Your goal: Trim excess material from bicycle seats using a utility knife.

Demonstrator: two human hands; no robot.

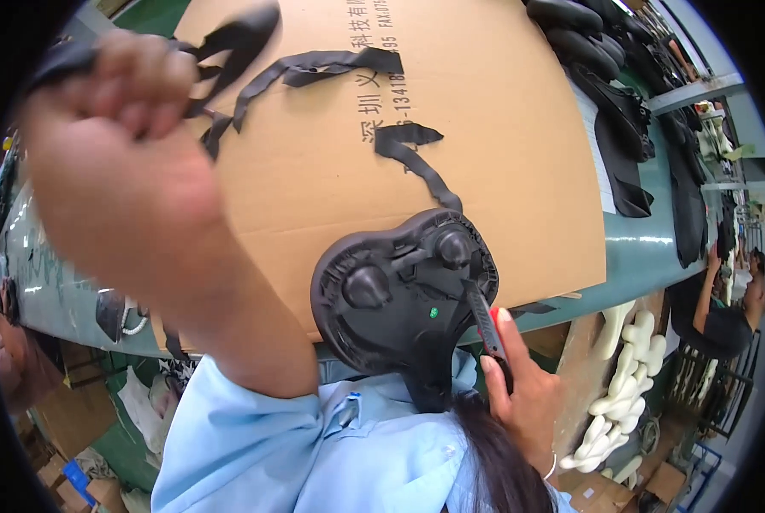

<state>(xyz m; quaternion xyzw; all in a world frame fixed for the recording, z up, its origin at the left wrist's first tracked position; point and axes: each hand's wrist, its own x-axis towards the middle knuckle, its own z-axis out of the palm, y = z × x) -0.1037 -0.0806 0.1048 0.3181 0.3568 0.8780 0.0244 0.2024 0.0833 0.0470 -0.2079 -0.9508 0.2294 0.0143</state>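
Observation:
A black bicycle saddle (385, 315) lies underside up at the table's near edge, its narrow nose toward my body. My right hand (523, 398) grips a utility knife (487, 329) with a red part on its handle. The blade reaches over the saddle's right rim; whether it touches is hard to tell. Raised at the upper left, my left hand (143, 85) is blurred, with its fingers curled around a black strip of trim (241, 38). Another cut strip (416, 158) lies on the cardboard just beyond the saddle.
A large cardboard sheet (502, 188) covers much of the green table (643, 261). More black scraps (314, 64) lie on its far part. Black saddle covers (617, 128) are piled along the right. White foam pieces (626, 385) stand below right, and another person (724, 299) sits beyond.

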